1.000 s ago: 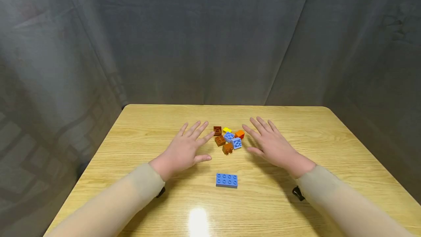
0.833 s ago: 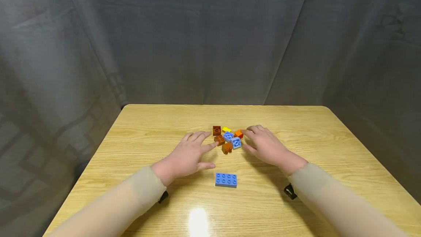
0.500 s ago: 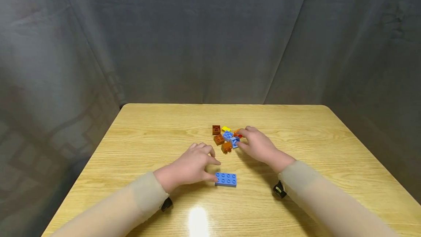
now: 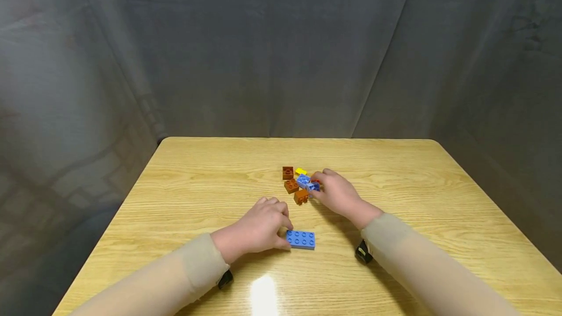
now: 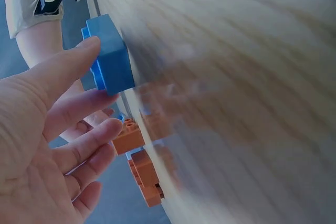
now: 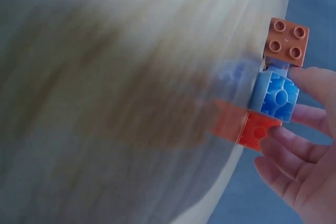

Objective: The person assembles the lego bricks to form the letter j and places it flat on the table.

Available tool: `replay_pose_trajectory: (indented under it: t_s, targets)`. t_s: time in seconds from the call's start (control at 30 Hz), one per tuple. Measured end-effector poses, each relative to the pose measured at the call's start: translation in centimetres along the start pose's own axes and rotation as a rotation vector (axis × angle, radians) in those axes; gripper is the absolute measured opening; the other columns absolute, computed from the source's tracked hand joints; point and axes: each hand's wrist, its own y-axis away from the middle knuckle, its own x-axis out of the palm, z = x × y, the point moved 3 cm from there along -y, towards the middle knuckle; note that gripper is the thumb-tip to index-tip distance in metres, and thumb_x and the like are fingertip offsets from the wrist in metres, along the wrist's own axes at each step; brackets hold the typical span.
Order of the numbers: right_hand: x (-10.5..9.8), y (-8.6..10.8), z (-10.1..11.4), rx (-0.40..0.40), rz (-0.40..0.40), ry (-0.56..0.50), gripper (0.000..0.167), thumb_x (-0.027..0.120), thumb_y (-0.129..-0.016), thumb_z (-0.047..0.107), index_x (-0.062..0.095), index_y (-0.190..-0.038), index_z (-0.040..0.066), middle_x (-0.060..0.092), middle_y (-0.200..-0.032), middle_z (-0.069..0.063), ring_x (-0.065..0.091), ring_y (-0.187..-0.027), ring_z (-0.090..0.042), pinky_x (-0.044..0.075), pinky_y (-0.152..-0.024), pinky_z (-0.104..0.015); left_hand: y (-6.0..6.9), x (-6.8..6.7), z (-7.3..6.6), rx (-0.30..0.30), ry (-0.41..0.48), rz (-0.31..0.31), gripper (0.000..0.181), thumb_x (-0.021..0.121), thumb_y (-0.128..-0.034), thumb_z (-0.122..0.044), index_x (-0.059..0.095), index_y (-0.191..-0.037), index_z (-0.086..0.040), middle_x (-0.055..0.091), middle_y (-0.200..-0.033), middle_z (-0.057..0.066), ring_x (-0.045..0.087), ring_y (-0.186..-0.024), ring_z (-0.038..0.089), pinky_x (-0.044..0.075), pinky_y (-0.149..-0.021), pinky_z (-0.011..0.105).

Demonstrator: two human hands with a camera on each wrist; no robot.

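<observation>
In the head view my left hand point(image 4: 260, 226) pinches the left end of a long blue eight-stud toy brick point(image 4: 302, 240), which lies studs up on the table. Thumb and index finger bracket the same blue brick point(image 5: 113, 56) in the left wrist view. Farther back, my right hand point(image 4: 337, 193) holds a light blue brick point(image 4: 312, 187) between thumb and index finger, tilted at the pile's right side. Its hollow underside faces the right wrist camera on this light blue brick point(image 6: 278, 97). Under the other right fingers sits a red-orange brick point(image 6: 258, 130), mostly hidden from the head camera.
Around the right hand's brick lie another light blue brick point(image 4: 303, 180), a yellow brick point(image 4: 300, 171), a dark brown brick point(image 4: 287, 173) and two orange-brown bricks, one studs up point(image 4: 291, 186), one on its side point(image 4: 301, 196). Grey curtains point(image 4: 272, 52) hang behind the wooden table point(image 4: 210, 160).
From spread fingers, my left hand has drawn back toward me and taken the long blue brick's end. My right hand has moved left into the pile and gripped the light blue brick, which has tilted.
</observation>
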Motion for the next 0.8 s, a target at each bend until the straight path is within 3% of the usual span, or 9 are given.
replay_pose_trajectory:
  t_s: [0.4,0.67,0.8]
  targets:
    - [0.4,-0.5,0.7,0.057,0.021,0.017,0.027,0.074,-0.089,0.027,0.066,-0.108,0.009,0.059,-0.095,-0.004,0.058,-0.075,-0.018,0.051,-0.068,-0.036,0.0,0.1,-0.3,-0.012,0.007,0.009,0.032,0.082,-0.0764,-0.047,0.078,-0.097,-0.023,0.055,-0.093,-0.014,0.046,-0.088,0.008,0.033,-0.077,0.026]
    - [-0.2,0.2,0.2,0.136,0.06,-0.137,0.035,0.07,-0.089,0.018,0.066,-0.122,0.01,0.054,-0.098,-0.007,0.052,-0.072,-0.021,0.044,-0.064,-0.036,-0.1,0.1,-0.5,-0.008,0.016,0.011,0.034,0.082,-0.0766,-0.046,0.079,-0.099,-0.022,0.055,-0.095,-0.012,0.045,-0.088,0.009,0.033,-0.076,0.026]
    - [-1.1,0.7,0.2,0.127,0.051,-0.229,0.034,0.068,-0.089,0.015,0.068,-0.121,0.008,0.053,-0.096,-0.008,0.052,-0.075,-0.022,0.044,-0.066,-0.036,-0.2,0.0,-0.5,0.009,0.016,-0.002,0.033,0.083,-0.0764,-0.045,0.079,-0.098,-0.021,0.057,-0.095,-0.011,0.045,-0.087,0.01,0.033,-0.075,0.027]
